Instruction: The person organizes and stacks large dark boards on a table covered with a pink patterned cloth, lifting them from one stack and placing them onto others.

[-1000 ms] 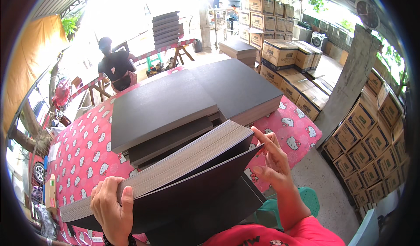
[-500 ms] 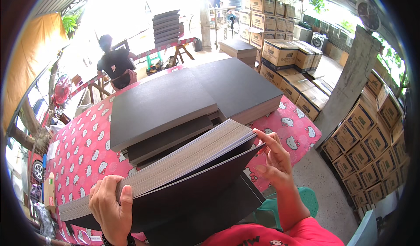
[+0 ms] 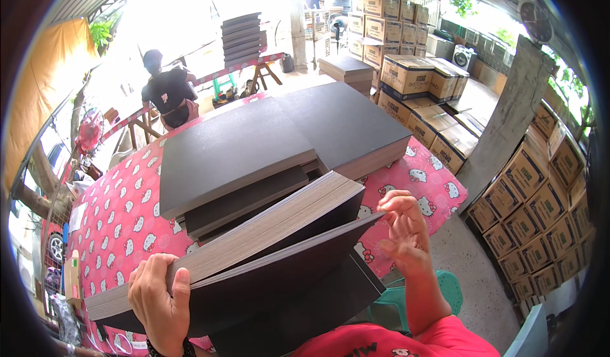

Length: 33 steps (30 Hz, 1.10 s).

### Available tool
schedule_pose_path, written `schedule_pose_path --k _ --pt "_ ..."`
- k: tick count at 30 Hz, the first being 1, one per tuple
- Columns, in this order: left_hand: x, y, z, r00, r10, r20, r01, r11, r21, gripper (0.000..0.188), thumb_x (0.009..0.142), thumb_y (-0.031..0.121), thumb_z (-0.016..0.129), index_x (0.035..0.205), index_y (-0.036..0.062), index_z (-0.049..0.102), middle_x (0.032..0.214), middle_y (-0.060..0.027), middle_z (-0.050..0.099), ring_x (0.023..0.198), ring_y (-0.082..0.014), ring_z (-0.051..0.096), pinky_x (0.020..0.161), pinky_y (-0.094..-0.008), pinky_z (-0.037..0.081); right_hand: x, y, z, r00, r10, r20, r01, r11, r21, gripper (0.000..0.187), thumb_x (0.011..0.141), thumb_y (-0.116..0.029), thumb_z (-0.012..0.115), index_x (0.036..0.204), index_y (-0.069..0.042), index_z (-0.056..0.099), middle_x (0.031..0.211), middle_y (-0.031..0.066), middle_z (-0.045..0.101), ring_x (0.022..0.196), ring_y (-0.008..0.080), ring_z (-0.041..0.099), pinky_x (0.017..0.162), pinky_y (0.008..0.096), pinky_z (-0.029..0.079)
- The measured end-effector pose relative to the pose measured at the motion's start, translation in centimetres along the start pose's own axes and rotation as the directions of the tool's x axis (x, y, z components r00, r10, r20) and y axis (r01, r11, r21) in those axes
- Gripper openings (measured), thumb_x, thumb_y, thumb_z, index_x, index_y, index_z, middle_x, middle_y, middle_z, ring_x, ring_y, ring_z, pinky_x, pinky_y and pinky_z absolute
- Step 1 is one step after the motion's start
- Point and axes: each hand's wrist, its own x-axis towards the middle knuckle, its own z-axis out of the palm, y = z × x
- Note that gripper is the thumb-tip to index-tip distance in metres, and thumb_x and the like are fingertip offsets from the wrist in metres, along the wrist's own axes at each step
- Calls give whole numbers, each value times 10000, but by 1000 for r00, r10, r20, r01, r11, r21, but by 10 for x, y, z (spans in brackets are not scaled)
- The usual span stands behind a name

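Head view: a thick bundle of dark sheets [image 3: 254, 242] is held up at chest level above the table [image 3: 121, 223], which is covered in a red patterned cloth. The left hand [image 3: 159, 300] is closed around the bundle's near left edge, thumb on top and fingers underneath. The right hand [image 3: 403, 230] is at the bundle's right corner with fingers spread and loosely curled; nothing is gripped by it, and only the fingertips appear to touch the lowest sheet, which is parted from the rest and sags away below.

On the table, two broad stacks of the same dark sheets [image 3: 279, 141] lie side by side, with a few shifted sheets stepped out beneath the nearer one. Judged from this, much has been piled flat already, while the held bundle has not been set down and looks to be in the middle of being counted or split at its corner.

Beyond the table a person [image 3: 166, 93] is seated with the back turned. More dark stacks [image 3: 241, 36] rest on a trestle, and cardboard boxes [image 3: 540, 192] are piled along the right side.
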Motion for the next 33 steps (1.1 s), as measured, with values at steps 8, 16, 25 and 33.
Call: schedule_pose_path --k 8,16,25,33 --pt "-1 -2 -1 1000 6 -1 -6 1000 2 330 852 320 466 866 -4 524 745 -171 517 758 -342 513 745 -398 386 10 -13 12 982 179 57 -181 983 37 830 689 -352 694 1332 71 384 1026 57 407 971 152 389 909 281 288" --pt "-1 0 -1 1000 -2 0 2 1000 -7 349 852 338 457 862 -3 529 743 -168 522 748 -341 515 737 -395 387 7 -9 5 983 107 147 -109 994 5 805 712 -217 702 1363 97 348 1053 48 391 1008 141 359 936 245 229" --pt "-2 -1 0 1000 11 -14 -11 1000 -1 348 857 340 456 861 0 530 752 -165 526 753 -340 519 742 -398 388 4 -12 4 982 101 162 -108 993 37 763 726 -126 673 1367 106 332 1089 40 407 1025 126 375 949 234 251" --pt "-4 2 -3 1000 2 -5 -2 1000 6 348 859 345 459 861 4 530 742 -160 518 745 -335 511 736 -395 383 6 -9 2 981 94 170 -102 994 43 745 738 -99 664 1373 98 327 1093 39 413 1010 123 388 932 236 280"
